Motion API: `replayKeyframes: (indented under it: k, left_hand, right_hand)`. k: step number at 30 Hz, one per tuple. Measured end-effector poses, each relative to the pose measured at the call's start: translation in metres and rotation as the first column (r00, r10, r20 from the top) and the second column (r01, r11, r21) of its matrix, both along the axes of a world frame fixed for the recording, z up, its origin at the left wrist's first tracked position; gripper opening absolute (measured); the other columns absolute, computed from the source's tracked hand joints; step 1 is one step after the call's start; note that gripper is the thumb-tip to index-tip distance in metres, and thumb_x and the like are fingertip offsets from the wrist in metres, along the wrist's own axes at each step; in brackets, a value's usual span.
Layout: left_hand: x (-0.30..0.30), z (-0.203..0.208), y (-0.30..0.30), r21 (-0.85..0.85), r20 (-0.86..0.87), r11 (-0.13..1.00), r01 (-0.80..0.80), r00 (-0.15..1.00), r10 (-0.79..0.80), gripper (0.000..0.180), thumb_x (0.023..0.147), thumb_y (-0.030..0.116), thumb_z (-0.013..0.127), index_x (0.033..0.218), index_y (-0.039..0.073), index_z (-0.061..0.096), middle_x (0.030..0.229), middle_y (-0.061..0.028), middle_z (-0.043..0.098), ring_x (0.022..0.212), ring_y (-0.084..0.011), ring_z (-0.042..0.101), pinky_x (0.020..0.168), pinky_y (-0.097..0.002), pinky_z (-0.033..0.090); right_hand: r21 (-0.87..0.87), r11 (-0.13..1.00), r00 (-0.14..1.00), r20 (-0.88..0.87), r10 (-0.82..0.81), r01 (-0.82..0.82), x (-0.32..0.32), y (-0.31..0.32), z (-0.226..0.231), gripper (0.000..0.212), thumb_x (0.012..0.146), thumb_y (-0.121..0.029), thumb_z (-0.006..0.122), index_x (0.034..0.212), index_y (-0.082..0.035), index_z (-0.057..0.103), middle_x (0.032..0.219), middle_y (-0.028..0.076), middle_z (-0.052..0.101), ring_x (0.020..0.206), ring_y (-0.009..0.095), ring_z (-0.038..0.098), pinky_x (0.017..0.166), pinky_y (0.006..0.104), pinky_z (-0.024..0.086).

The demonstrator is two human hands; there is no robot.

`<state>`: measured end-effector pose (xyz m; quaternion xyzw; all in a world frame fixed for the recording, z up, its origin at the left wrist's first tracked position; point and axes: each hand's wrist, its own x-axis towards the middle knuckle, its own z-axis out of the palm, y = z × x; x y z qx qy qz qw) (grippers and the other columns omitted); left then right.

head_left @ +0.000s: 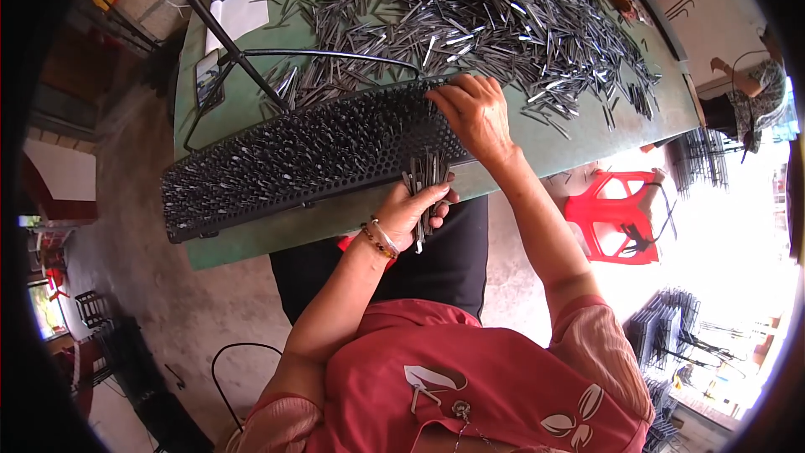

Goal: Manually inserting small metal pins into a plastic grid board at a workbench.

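Observation:
A long black perforated rack (429, 132) lies slantwise along the near edge of the table. Thin dark metal strips (277, 155) stand upright in most of its holes, while bare holes show toward its right end. My left hand (412, 208), wearing bracelets, is closed round a bundle of strips (428, 171) just in front of the rack. At the rack's far right corner, my right hand (480, 113) has its fingers bent and drawn together over the holes. Whatever is between those fingertips is hidden.
Behind the rack, a large loose heap of strips (503, 25) covers much of the green table (587, 147). Black bent tubing (220, 33) rises at the left, near a white paper (243, 13). A red plastic stool (599, 214) stands at right, with a person (759, 96) beyond.

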<state>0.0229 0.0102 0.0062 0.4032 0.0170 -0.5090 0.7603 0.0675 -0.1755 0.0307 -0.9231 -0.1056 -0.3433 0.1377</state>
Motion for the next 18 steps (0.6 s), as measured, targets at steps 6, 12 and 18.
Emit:
replayKeyframes:
  k: [6,12,18]
  left_hand:
    - [-0.0005,-0.0033,-0.0014,-0.008,0.002,1.0,0.006,1.0,-0.006,0.026,0.09,0.015,0.06,0.112,0.004,0.056,0.085,-0.0035,0.06,0.064,-0.0054,0.05,0.05,-0.0183,0.038]
    - [-0.0001,-0.0016,-0.0015,-0.029,0.014,1.0,-0.006,1.0,0.007,0.026,0.09,0.015,0.06,0.113,0.004,0.055,0.085,-0.0037,0.06,0.065,-0.0054,0.049,0.05,-0.0184,0.038]
    - [-0.0012,-0.0009,-0.0018,-0.028,0.032,1.0,-0.009,0.999,0.009,0.027,0.089,0.016,0.06,0.113,0.004,0.055,0.085,-0.0034,0.06,0.065,-0.0047,0.049,0.05,-0.0182,0.038]
  right_hand:
    - [-0.054,0.996,0.992,-0.102,-0.073,0.068,-0.0029,0.003,-0.0009,0.013,0.078,-0.021,0.07,0.081,-0.008,0.068,0.078,0.003,0.06,0.07,0.019,0.057,0.065,0.0333,0.04]
    - [0.031,0.999,0.993,-0.11,-0.029,0.033,-0.0052,-0.002,-0.0006,0.015,0.08,-0.021,0.069,0.088,-0.009,0.069,0.083,0.004,0.059,0.071,0.02,0.058,0.066,0.0333,0.041]
    - [-0.002,0.998,0.991,-0.118,0.058,-0.059,-0.0061,-0.0029,0.0019,0.014,0.08,-0.018,0.068,0.09,-0.008,0.069,0.086,0.005,0.059,0.071,0.022,0.058,0.066,0.0337,0.042]
